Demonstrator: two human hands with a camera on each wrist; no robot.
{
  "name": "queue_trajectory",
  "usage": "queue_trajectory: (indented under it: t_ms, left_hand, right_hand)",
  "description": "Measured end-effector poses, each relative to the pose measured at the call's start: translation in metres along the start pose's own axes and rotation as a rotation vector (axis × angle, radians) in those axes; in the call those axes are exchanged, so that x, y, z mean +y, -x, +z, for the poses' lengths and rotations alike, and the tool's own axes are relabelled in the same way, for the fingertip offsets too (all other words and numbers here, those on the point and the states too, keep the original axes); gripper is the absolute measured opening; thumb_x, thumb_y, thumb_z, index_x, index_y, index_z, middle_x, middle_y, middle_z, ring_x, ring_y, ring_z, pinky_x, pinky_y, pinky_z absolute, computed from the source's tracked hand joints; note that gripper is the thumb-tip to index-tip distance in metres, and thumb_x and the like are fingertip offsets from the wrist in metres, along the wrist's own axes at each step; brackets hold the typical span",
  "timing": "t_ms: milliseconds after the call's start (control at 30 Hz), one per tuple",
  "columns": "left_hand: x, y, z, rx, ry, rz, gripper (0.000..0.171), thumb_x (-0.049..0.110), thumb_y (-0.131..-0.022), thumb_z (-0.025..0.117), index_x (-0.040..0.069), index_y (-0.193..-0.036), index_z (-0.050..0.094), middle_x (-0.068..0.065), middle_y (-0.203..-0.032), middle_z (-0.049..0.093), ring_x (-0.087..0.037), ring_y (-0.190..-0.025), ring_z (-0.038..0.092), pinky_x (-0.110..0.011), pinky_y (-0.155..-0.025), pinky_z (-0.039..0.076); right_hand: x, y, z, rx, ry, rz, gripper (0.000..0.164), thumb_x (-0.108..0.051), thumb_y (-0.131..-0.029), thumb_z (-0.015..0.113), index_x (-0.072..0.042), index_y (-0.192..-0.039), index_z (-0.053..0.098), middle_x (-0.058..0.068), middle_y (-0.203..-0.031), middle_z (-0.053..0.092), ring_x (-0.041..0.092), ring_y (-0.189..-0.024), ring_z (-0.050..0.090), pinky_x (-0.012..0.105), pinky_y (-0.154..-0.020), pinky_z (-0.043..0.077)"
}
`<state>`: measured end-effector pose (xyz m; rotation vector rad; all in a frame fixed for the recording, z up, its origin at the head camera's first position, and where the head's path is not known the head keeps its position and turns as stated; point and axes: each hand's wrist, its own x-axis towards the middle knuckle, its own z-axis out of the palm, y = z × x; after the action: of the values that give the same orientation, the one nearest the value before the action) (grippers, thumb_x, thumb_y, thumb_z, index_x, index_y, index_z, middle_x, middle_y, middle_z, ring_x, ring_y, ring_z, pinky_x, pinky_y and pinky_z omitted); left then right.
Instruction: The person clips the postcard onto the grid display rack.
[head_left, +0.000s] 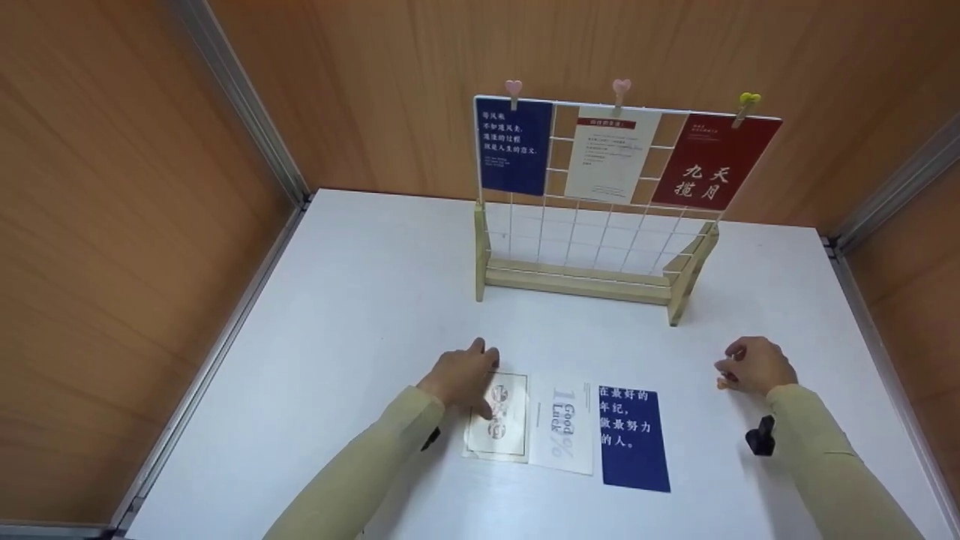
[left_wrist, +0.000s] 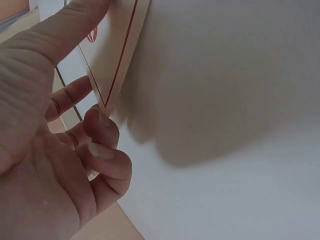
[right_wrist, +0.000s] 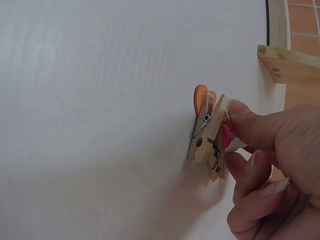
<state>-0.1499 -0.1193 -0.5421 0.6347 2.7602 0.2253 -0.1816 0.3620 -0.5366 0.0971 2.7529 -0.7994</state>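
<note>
In the head view my left hand [head_left: 466, 377] is at the left edge of a cream card [head_left: 514, 405] with a printed emblem. The left wrist view shows the thumb over the card's face [left_wrist: 112, 65], fingers behind it, and its red-lined corner raised off the table. Off to the right, my right hand [head_left: 759, 366] is at a small group of wooden clothespins [right_wrist: 212, 130] on the table. One has an orange heart [right_wrist: 200, 97], another a pink piece [right_wrist: 226, 135]. Thumb and forefinger pinch a clothespin there; the fingertips are partly hidden.
A white "Good Luck" card [head_left: 562, 439] and a blue card [head_left: 634, 465] lie right of the cream one. Behind stands a wire grid rack [head_left: 577, 280] on wooden feet, with blue [head_left: 517, 172], white [head_left: 607, 172] and red [head_left: 686, 154] cards clipped along its top. Wooden panels [head_left: 390, 90] surround the table.
</note>
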Motion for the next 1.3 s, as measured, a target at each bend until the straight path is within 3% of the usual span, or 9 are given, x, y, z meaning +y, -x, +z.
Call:
queue_trajectory:
  t_ms: [233, 500, 867, 1000, 1133, 1300]
  left_hand:
    - [0.003, -0.002, -0.003, 0.033, -0.1, 0.016, 0.079, 0.049, -0.058, 0.093, 0.005, -0.116, 0.062, -0.015, -0.112, 0.059, -0.02, -0.072, 0.063, -0.035, -0.07, 0.058]
    - [0.0, -0.004, -0.008, 0.041, -0.01, 0.006, 0.056, 0.026, -0.068, 0.093, 0.007, -0.115, 0.069, -0.01, -0.107, 0.062, -0.022, -0.084, 0.066, -0.034, -0.08, 0.057]
    - [-0.006, -0.01, -0.024, 0.019, 0.016, 0.032, 0.039, 0.011, -0.075, 0.087, 0.006, -0.111, 0.073, -0.005, -0.097, 0.065, -0.02, -0.086, 0.065, -0.033, -0.081, 0.056]
    - [-0.009, -0.012, -0.033, 0.01, 0.079, 0.011, 0.034, 0.007, -0.076, 0.085, 0.004, -0.108, 0.074, -0.004, -0.095, 0.065, -0.019, -0.087, 0.064, -0.034, -0.082, 0.055]
    - [-0.011, -0.015, -0.04, -0.001, 0.128, -0.01, 0.032, 0.004, -0.078, 0.082, 0.003, -0.109, 0.073, -0.005, -0.099, 0.066, -0.019, -0.091, 0.064, -0.033, -0.085, 0.054]
    - [-0.012, -0.019, -0.05, 0.007, 0.142, -0.011, 0.03, 0.002, -0.079, 0.08, 0.004, -0.108, 0.073, -0.005, -0.1, 0.067, -0.018, -0.091, 0.064, -0.031, -0.085, 0.054]
  right_hand:
    - [0.004, 0.0, 0.0, 0.0, -0.019, -0.012, 0.042, -0.023, -0.09, 0.072, 0.012, -0.111, 0.061, 0.022, -0.098, 0.064, 0.034, -0.087, 0.06, 0.053, -0.08, 0.048]
    - [0.006, -0.001, 0.006, 0.002, -0.062, 0.028, 0.031, -0.022, -0.093, 0.069, 0.007, -0.106, 0.064, 0.009, -0.084, 0.066, 0.024, -0.077, 0.06, 0.044, -0.076, 0.047]
    - [0.001, 0.001, 0.0, 0.024, -0.062, -0.002, 0.024, -0.015, -0.095, 0.064, 0.008, -0.104, 0.066, 0.011, -0.085, 0.066, 0.024, -0.077, 0.059, 0.038, -0.071, 0.047]
    - [-0.003, 0.004, -0.001, 0.032, -0.069, -0.005, 0.019, -0.012, -0.096, 0.062, 0.005, -0.1, 0.065, 0.011, -0.085, 0.065, 0.025, -0.077, 0.058, 0.036, -0.069, 0.047]
    - [-0.007, 0.006, -0.002, 0.05, -0.065, -0.044, 0.016, -0.01, -0.095, 0.062, 0.006, -0.096, 0.066, 0.011, -0.084, 0.066, 0.025, -0.077, 0.059, 0.037, -0.07, 0.047]
    - [-0.013, 0.008, -0.003, 0.037, -0.064, -0.049, 0.019, -0.007, -0.095, 0.062, 0.01, -0.102, 0.067, 0.018, -0.093, 0.068, 0.028, -0.084, 0.06, 0.043, -0.077, 0.048]
